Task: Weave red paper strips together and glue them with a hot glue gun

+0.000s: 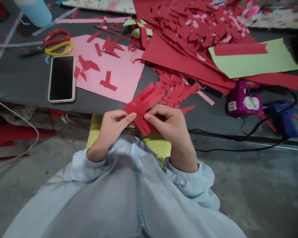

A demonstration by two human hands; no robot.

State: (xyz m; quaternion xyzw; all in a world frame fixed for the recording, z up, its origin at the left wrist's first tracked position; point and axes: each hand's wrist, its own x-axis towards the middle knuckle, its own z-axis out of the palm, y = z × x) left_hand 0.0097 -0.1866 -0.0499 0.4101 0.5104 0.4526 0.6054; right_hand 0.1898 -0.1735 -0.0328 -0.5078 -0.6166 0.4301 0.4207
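Pinching a fringed red paper piece [142, 106] between left hand [112, 127] and right hand [170, 127], just below the tabletop [27, 82] edge, right of the phone [62, 78]; probably mid-fold, needing steady fingertip grip next.

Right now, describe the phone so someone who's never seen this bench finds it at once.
Start at the dark table and go to its near left edge, beside the big pink sheet. The phone lies flat there, screen up, just below the scissors. It is the only black, glossy rectangle with a cream case rim among paper scraps.
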